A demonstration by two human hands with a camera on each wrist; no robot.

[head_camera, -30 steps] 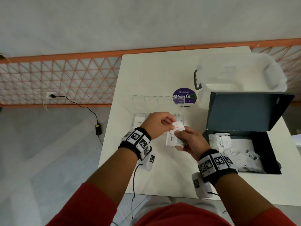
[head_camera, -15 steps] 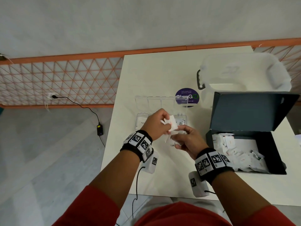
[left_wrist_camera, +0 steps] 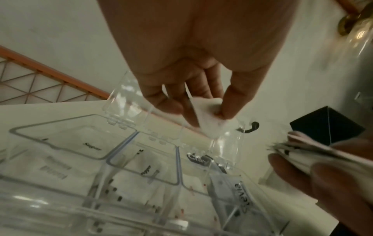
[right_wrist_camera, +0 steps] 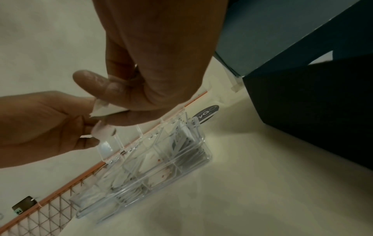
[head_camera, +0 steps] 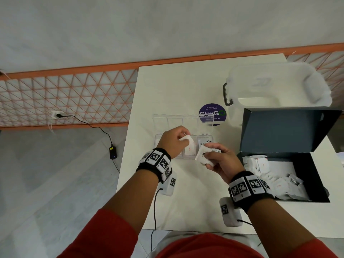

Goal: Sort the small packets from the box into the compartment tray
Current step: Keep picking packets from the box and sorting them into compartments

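Observation:
A clear compartment tray (head_camera: 205, 138) with open lids lies mid-table, several white packets inside (left_wrist_camera: 86, 146). My left hand (head_camera: 175, 140) hovers over its middle compartments and pinches one small white packet (head_camera: 186, 141) (left_wrist_camera: 210, 118) between thumb and fingers. My right hand (head_camera: 216, 157), just right of the tray's front, grips a small stack of white packets (head_camera: 202, 155) (right_wrist_camera: 109, 110). The dark box (head_camera: 305, 175) stands open at the right with several loose packets (head_camera: 264, 165) on its floor.
A translucent lidded bin (head_camera: 279, 86) stands behind the box. A round purple sticker (head_camera: 212, 114) lies behind the tray. The table's left edge (head_camera: 128, 131) drops to the floor, where a cable and adapter (head_camera: 113, 153) lie.
My hands have drawn apart: the left has carried one packet away from the stack and over the tray, while the right stays near the tray's front right with the rest.

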